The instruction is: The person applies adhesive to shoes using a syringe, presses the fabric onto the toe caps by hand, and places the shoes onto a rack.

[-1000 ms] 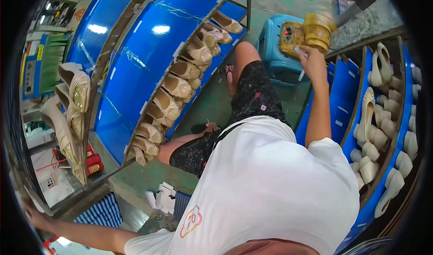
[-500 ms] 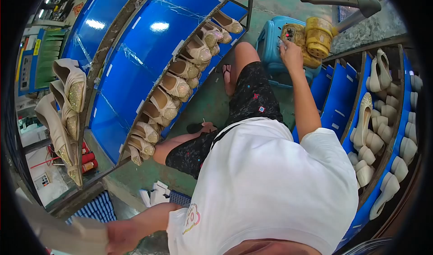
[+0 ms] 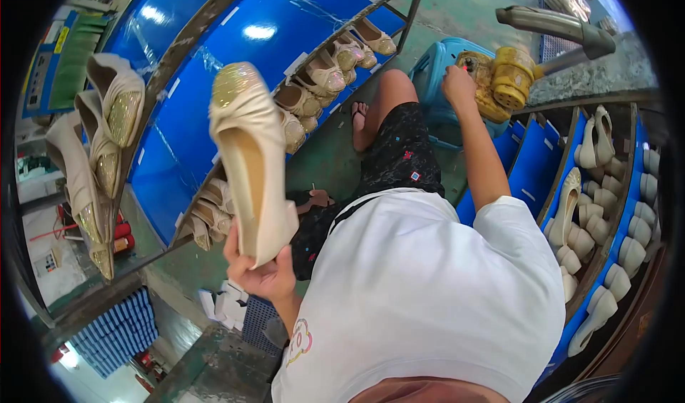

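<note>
My left hand grips a beige flat shoe by its heel end. The shoe stands upright with its gold glitter toe at the top and its opening towards me. My right hand is closed at the near edge of a yellow-brown crusted container on a blue plastic stool. Whatever its fingers hold is too hidden to make out. Against the container stands a round yellow part with holes.
Beige glitter-toed shoes line the blue rack ahead. More such shoes hang at the left. On the right, a blue-lined rack holds several pale shoes. A metal pipe reaches over the container.
My left hand has come from the lower left up in front of the rack, bringing the shoe into full view. My right hand stays at the container, its fingers shifted slightly.
</note>
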The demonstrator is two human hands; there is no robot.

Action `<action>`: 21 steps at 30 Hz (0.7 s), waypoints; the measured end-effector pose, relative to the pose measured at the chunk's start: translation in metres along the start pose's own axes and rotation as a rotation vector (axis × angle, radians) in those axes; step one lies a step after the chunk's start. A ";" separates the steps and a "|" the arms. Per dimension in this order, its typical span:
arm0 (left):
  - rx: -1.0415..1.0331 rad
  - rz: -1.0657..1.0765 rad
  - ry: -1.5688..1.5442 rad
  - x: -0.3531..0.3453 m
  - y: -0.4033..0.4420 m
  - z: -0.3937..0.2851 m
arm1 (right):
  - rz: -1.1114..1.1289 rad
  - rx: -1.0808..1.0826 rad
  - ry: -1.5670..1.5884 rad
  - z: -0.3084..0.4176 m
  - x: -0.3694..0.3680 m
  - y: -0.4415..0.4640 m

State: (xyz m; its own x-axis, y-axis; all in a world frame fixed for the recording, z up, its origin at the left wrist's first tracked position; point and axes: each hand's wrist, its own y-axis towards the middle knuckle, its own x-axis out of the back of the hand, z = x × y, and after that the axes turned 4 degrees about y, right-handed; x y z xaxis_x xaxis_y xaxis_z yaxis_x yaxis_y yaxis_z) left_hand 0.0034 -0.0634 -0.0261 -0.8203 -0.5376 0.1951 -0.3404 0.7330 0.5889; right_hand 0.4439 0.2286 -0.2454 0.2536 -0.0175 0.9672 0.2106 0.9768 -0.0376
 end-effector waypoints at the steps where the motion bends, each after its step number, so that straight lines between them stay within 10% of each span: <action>1: -0.009 0.038 0.021 -0.001 -0.004 0.006 | -0.038 -0.005 0.018 -0.006 -0.008 0.001; 9: -0.231 0.242 0.107 -0.016 -0.018 0.035 | -0.252 0.078 -0.211 0.036 0.028 -0.025; 15: -0.132 0.411 0.024 -0.038 -0.037 0.070 | 0.565 0.580 1.851 0.208 0.150 -0.148; 21: -0.296 0.382 -0.222 -0.055 0.025 0.042 | 0.037 0.759 1.346 0.251 0.177 -0.167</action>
State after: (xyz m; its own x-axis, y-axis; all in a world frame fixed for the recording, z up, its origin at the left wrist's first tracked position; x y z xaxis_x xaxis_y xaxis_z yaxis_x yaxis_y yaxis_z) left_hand 0.0203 0.0023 -0.0552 -0.9488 -0.1308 0.2875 0.1198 0.6932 0.7107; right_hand 0.2171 0.1155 -0.0049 0.9699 0.2426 0.0193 -0.2219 0.8490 0.4795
